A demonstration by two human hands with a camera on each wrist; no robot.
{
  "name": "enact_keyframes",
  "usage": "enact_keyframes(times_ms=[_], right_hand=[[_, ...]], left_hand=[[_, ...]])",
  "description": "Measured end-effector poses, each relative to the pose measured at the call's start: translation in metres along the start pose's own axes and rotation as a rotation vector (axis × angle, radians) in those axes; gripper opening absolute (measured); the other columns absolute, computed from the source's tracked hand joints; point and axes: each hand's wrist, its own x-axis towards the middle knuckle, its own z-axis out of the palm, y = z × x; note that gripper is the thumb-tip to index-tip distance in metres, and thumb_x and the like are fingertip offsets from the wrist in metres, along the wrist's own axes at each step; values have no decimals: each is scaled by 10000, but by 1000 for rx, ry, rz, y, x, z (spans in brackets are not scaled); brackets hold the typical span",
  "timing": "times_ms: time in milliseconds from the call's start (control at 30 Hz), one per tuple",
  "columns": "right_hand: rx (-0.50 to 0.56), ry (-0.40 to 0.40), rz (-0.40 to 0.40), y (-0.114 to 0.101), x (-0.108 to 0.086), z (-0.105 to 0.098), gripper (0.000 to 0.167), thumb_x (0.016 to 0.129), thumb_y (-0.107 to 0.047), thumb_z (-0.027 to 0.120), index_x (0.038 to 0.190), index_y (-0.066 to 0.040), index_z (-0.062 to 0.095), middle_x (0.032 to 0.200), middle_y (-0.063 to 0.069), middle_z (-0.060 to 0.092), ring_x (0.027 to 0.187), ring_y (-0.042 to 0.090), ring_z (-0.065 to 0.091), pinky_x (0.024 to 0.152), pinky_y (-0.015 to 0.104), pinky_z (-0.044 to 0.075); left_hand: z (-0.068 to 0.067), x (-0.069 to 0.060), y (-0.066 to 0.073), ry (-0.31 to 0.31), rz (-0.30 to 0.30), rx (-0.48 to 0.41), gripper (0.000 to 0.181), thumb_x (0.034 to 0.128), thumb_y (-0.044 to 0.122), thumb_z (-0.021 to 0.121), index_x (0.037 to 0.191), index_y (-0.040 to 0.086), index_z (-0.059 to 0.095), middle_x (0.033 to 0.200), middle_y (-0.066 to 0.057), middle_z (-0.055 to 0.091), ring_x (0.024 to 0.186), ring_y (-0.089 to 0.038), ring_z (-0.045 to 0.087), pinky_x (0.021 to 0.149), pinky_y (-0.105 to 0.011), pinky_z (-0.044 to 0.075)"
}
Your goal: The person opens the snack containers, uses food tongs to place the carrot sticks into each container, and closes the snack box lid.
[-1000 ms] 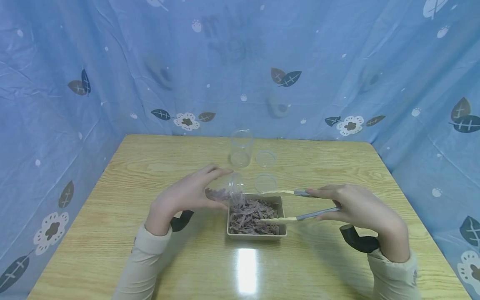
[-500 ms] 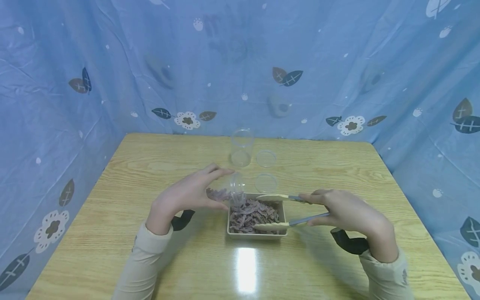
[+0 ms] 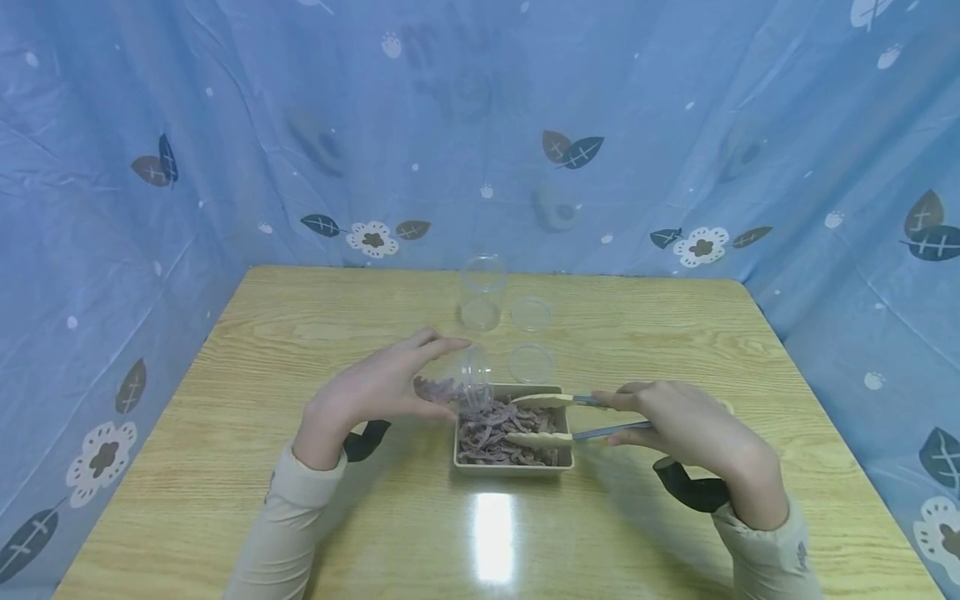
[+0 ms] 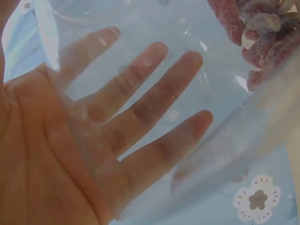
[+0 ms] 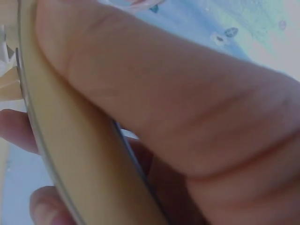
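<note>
My left hand [image 3: 378, 379] holds a clear plastic jar [image 3: 476, 375] lying on its side, thumb and fingers spread round it. Its mouth faces right, over the left part of a beige rectangular tray [image 3: 513, 472]. Purplish-brown dried strips [image 4: 269, 42] lie inside the jar, seen through its wall in the left wrist view. More strips [image 3: 495, 446] fill the tray. With my right hand [image 3: 686, 421] I grip tongs [image 3: 542, 439] that have cream tips and grey arms. The tips are apart, over the strips in the tray. In the right wrist view, my thumb presses the tongs' cream handle [image 5: 79, 140].
Behind the tray, an upright clear jar [image 3: 482, 292] stands near the back of the wooden table [image 3: 337, 317]. Two clear round lids [image 3: 532, 314] lie to its right, one before the other. A blue patterned curtain [image 3: 450, 150] encloses the back and sides.
My right hand has moved left with the tongs, bringing their tips farther over the tray's strips. The tips now stand closer together. My left hand and the tilted jar have hardly moved.
</note>
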Motion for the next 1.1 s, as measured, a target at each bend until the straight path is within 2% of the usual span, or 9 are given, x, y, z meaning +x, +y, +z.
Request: enact_keyframes(times_ms=[200, 433, 600, 700, 800, 933, 1100], right_hand=[[-59, 12, 6, -3, -1, -3, 463, 795, -381, 682, 1239, -274, 603, 1121, 6, 660, 536, -46, 422, 497, 189, 390], [-77, 34, -23, -1, 0, -5, 458, 800, -401, 670, 1244, -325, 588, 1153, -18, 654, 481, -41, 369, 468, 171, 349], [-73, 50, -41, 4, -2, -5, 445, 804, -399, 672, 1238, -353, 585, 1150, -44, 655, 487, -72, 390, 490, 177, 394], [-64, 69, -68, 8, -3, -7, 433, 812, -409, 662, 1233, -335, 594, 1148, -38, 656, 508, -86, 401, 525, 189, 424], [-41, 56, -59, 10, -4, -8, 433, 830, -453, 624, 1245, -337, 583, 1163, -38, 648, 479, -75, 375, 524, 183, 409], [-21, 56, -50, 13, -6, -10, 430, 841, -477, 601, 1251, -352, 573, 1164, -72, 641, 514, -86, 410, 556, 194, 433], [-32, 93, -68, 16, -8, -13, 425, 837, -446, 625, 1248, -348, 578, 1160, -101, 639, 650, -102, 503, 610, 228, 481]], left_hand=[[0, 0, 0, -9, -21, 5, 872, 692, 450, 778, 1426, 269, 345, 1282, 0, 458, 931, -149, 564, 828, -317, 498], [-1, -1, 0, -11, -33, 12, 892, 679, 577, 723, 1430, 292, 334, 1300, -12, 447, 955, -148, 565, 839, -342, 504], [-2, -2, 0, -13, -37, -5, 906, 662, 640, 688, 1425, 298, 341, 1285, -5, 455, 953, -150, 564, 835, -331, 497], [-2, -1, 0, -9, -21, -15, 906, 664, 633, 692, 1424, 277, 349, 1286, -27, 462, 967, -177, 567, 845, -354, 500], [-3, -1, 0, -13, -20, -19, 909, 666, 632, 691, 1427, 275, 343, 1298, -47, 459, 979, -197, 569, 850, -362, 499], [-2, -1, 1, -24, -35, -18, 915, 661, 636, 689, 1429, 285, 337, 1296, -44, 456, 958, -163, 562, 835, -331, 498], [-2, -2, 1, -19, -34, -4, 920, 659, 634, 691, 1430, 278, 336, 1274, -17, 456, 929, -138, 559, 817, -311, 501]])
